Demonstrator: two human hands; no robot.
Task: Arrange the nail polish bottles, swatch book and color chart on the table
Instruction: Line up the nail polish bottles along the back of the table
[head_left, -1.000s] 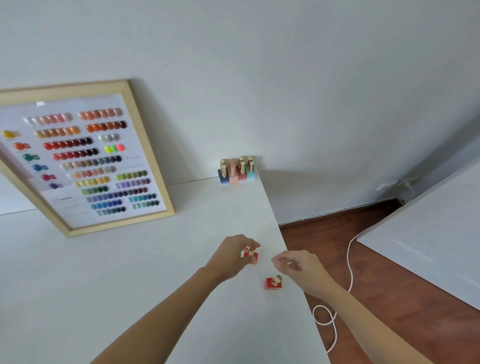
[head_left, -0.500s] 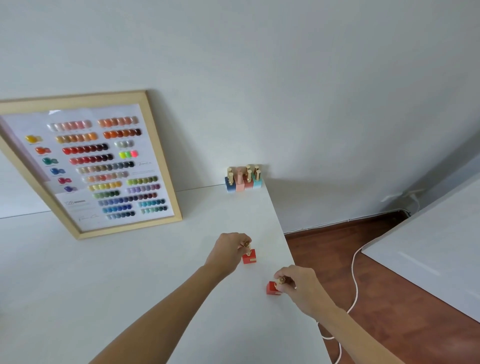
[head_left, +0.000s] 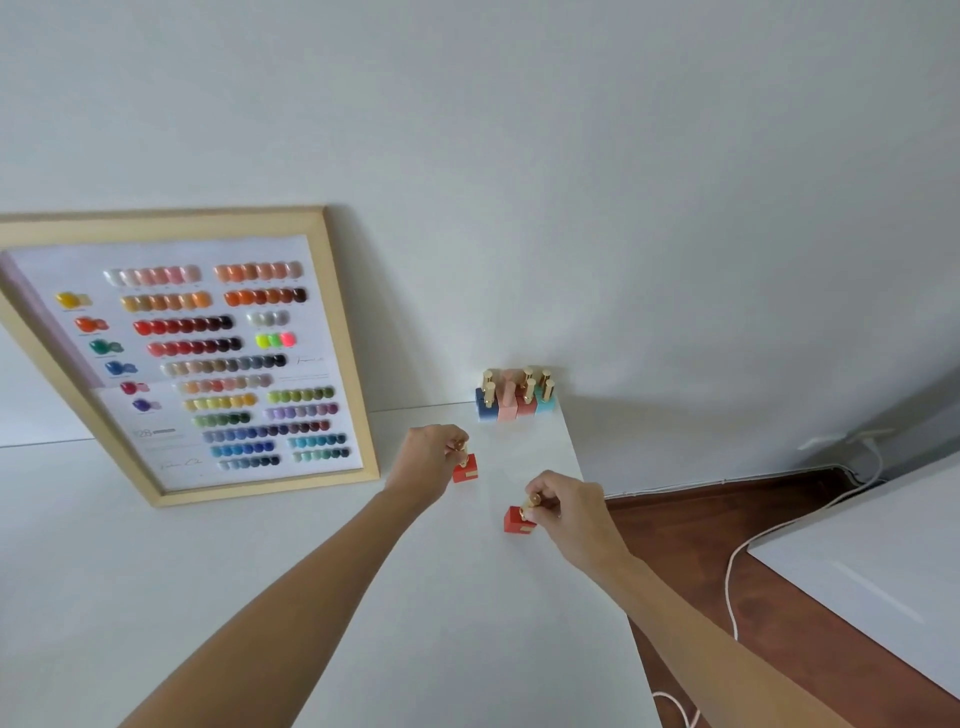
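Bottle-placing step: left hand pinches a red bottle by its cap, right hand pinches another red bottle near the table edge; next, probably join both to the corner bottle cluster.

The white table carries a framed colour chart leaning on the wall; a cluster of bottles stands at its far right corner; two red bottles stand nearer, apart.
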